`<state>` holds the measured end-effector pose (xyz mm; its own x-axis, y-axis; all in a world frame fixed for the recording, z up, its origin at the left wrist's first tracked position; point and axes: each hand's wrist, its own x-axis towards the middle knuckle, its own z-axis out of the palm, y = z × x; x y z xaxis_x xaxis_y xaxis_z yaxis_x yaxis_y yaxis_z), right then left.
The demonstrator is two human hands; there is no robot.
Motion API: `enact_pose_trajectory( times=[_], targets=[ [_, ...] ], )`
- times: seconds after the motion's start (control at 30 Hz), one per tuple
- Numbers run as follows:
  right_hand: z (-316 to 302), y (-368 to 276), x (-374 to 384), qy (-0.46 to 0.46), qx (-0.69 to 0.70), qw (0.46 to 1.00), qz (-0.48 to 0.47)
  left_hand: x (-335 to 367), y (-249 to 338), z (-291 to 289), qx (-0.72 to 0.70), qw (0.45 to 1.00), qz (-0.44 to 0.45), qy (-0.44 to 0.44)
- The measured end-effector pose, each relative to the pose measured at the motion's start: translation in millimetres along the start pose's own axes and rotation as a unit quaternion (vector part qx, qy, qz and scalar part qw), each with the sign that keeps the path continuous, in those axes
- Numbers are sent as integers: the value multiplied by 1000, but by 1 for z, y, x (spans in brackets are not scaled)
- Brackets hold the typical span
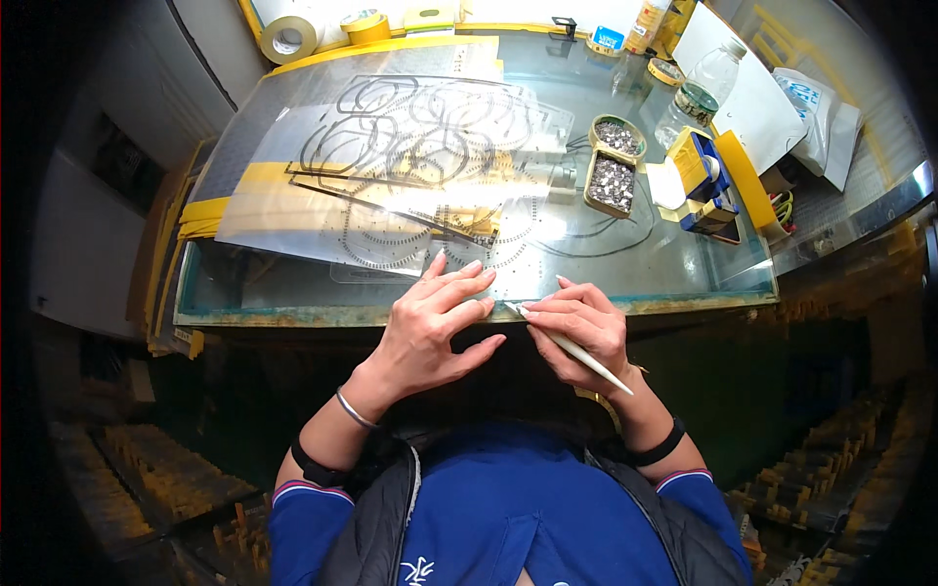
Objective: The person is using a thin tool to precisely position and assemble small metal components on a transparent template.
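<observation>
Clear film sheet (pixel 410 146), marked with black curves, lies across the left and middle of a glass-topped table (pixel 684 262). At the table's near edge, the left hand (pixel 430 317) is back upward, with fingers and thumb loosely spread. Just to its right, the right hand (pixel 584 330) has thumb and fingers closed in a pinch. Far right is a plastic bottle (pixel 713 73); nearer, two small dishes (pixel 608 209) hold speckled bits. Far left sits a yellow tape roll (pixel 365 32). Slimmest, a white pen (pixel 589 359) is gripped in the right hand, its tip beside the left fingers; whether it touches the table I cannot tell.
</observation>
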<state>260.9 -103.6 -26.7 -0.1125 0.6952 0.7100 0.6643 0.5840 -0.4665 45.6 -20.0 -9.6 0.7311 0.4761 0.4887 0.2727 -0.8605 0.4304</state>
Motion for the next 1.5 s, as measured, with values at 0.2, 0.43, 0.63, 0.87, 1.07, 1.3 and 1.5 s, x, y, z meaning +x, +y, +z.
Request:
enact_pose_trajectory(
  times=[0.2,0.43,0.63,0.87,1.07,1.3,1.5],
  targets=[
    [1,0,-1,11,-6,1000,-4,-1,0,0,13,1000,10,1],
    [2,2,-1,13,-10,1000,1,-1,0,0,16,1000,11,-4],
    [1,5,0,8,-15,1000,-14,-2,0,1,17,1000,6,-3],
    [11,6,-7,21,-82,995,-61,0,2,0,13,1000,-3,-6],
    [18,5,-8,55,-108,991,-55,0,2,1,17,1000,-8,5],
    [14,4,10,144,-49,987,45,1,4,6,3,999,-8,32],
    [14,3,15,102,-12,988,117,13,0,9,-10,997,-70,17]
  ],
)
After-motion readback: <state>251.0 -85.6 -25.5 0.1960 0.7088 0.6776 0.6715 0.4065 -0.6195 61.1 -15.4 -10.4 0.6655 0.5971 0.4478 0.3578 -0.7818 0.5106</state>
